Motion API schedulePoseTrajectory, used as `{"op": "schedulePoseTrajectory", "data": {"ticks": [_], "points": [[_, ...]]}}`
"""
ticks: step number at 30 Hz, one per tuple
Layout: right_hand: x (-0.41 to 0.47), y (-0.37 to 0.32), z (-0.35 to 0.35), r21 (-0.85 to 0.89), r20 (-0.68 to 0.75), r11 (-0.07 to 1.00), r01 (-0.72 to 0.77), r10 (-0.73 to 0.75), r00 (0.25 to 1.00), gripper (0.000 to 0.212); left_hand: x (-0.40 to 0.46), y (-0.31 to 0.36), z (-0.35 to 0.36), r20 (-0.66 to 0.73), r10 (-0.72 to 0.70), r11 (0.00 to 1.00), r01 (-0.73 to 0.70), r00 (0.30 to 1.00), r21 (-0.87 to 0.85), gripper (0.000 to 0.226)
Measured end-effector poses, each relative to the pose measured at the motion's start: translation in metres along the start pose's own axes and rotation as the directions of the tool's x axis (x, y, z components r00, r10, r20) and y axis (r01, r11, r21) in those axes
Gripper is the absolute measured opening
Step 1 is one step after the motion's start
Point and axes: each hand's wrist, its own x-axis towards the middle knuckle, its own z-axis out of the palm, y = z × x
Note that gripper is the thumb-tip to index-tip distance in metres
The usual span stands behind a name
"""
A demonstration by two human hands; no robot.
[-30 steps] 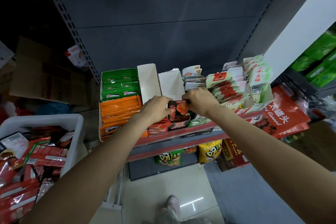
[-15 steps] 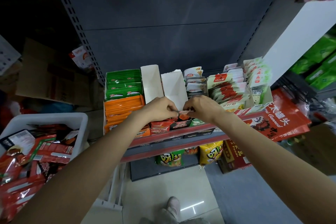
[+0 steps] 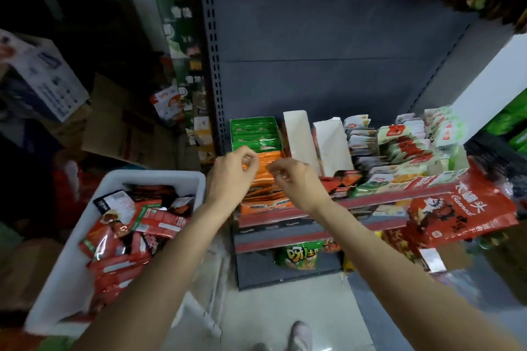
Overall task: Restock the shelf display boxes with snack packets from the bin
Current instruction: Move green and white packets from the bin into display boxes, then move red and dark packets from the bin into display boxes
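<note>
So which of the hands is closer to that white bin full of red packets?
The left. The left hand hovers over the orange packets, just past the white bin's far right corner. The right hand is farther right, toward the shelf's middle boxes.

I face a dark grey back panel (image 3: 328, 45) with perforated uprights (image 3: 212, 71). A white wall (image 3: 493, 88) stands at my right. Cardboard boxes (image 3: 125, 134) are stacked in the dim left area. The floor (image 3: 288, 313) below me is pale tile.
</note>
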Motion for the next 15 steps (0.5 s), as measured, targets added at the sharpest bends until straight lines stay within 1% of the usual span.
{"op": "schedulePoseTrajectory", "data": {"ticks": [1, 4, 7, 9, 12, 13, 14, 15], "points": [[0.001, -0.016, 0.021, 0.018, 0.031, 1.000, 0.016, -0.016, 0.999, 0.026, -0.009, -0.022, -0.014, -0.020, -0.042, 0.999, 0.042, 0.999, 0.015, 0.007], [0.002, -0.060, 0.085, 0.040, 0.133, 0.998, 0.042, -0.047, 0.990, 0.029, -0.038, -0.092, -0.053, -0.021, -0.177, 0.981, 0.179, 0.984, 0.074, 0.009], [0.003, -0.091, 0.146, 0.052, 0.232, 0.999, 0.014, -0.026, 0.972, 0.030, -0.069, -0.160, -0.085, -0.073, -0.302, 0.943, 0.309, 0.951, 0.126, 0.011], [0.007, -0.104, 0.185, 0.025, 0.303, 0.999, -0.031, 0.022, 0.953, 0.031, -0.088, -0.203, -0.101, -0.064, -0.386, 0.901, 0.391, 0.920, 0.186, 0.013], [0.015, -0.110, 0.236, -0.043, 0.406, 0.990, -0.134, 0.140, 0.903, 0.049, -0.111, -0.262, -0.112, -0.024, -0.495, 0.842, 0.487, 0.868, 0.232, 0.020], [0.017, -0.110, 0.250, -0.056, 0.425, 0.983, -0.175, 0.182, 0.887, 0.058, -0.116, -0.279, -0.113, -0.016, -0.511, 0.834, 0.500, 0.859, 0.232, 0.028], [0.021, -0.111, 0.262, -0.065, 0.441, 0.975, -0.212, 0.219, 0.871, 0.067, -0.120, -0.293, -0.114, 0.022, -0.523, 0.831, 0.504, 0.852, 0.236, 0.041], [0.024, -0.111, 0.273, -0.080, 0.461, 0.965, -0.250, 0.258, 0.849, 0.076, -0.124, -0.303, -0.113, 0.092, -0.535, 0.832, 0.505, 0.840, 0.232, 0.054]]}}
